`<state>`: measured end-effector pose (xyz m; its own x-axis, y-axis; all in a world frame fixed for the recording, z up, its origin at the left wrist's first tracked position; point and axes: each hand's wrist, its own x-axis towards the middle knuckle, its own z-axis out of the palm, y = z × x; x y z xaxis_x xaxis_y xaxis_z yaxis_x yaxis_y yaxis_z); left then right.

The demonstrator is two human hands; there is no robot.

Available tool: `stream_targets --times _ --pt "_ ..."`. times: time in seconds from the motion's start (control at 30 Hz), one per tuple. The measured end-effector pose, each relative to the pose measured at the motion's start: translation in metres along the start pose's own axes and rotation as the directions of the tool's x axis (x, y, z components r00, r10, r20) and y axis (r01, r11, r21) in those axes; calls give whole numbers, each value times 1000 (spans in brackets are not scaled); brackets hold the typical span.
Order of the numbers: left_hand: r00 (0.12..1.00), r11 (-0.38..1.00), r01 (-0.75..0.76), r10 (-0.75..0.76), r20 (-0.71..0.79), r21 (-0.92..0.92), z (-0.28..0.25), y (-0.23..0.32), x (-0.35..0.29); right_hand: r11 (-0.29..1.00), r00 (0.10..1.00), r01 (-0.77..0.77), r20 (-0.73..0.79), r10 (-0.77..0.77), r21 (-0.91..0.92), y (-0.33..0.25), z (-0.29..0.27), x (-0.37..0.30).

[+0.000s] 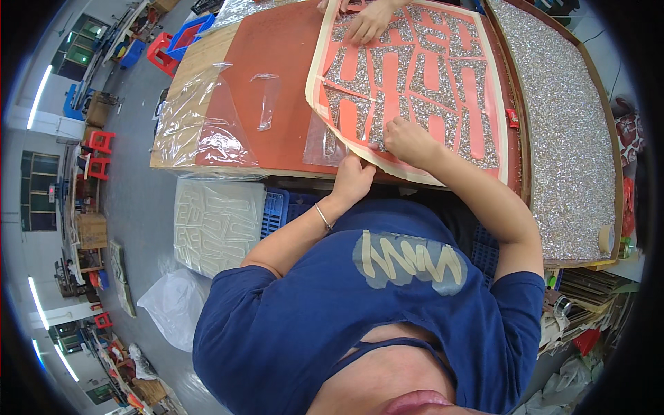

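Observation:
A large pink sheet (389,77) with a cream border and shaped openings lies on the reddish-brown table top (277,41). Silvery glitter material shows through the openings. My left hand (354,178) is closed on the sheet's near edge, which curls up there. Pressed low on the sheet, my right hand (409,142) has its fingers pinched together; what they hold, if anything, is hidden. Another person's hand (370,24) rests on the far part of the sheet, with more of that person's fingers at the top edge. Clear plastic film (321,142) shows beside the sheet's left edge.
To the right lies a broad glitter-covered panel (564,131) with a tape roll (606,238) on it. Clear film (207,131) covers the table's left end. Below stand a pale moulded sheet stack (218,225) and a blue crate (275,211). A white plastic bag (174,308) sits on the floor.

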<state>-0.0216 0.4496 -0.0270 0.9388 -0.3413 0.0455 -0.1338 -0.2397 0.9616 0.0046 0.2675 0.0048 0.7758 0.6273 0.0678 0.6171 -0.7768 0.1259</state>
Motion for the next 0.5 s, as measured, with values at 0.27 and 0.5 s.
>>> stream_targets --times 0.27,0.5 --pt "993 988 -111 115 -34 109 1 11 -4 998 992 66 -104 -67 -18 5 8 -9" --pt "989 981 -132 140 -50 142 1 10 -4 990 980 136 -141 -138 -19 15 16 -12"
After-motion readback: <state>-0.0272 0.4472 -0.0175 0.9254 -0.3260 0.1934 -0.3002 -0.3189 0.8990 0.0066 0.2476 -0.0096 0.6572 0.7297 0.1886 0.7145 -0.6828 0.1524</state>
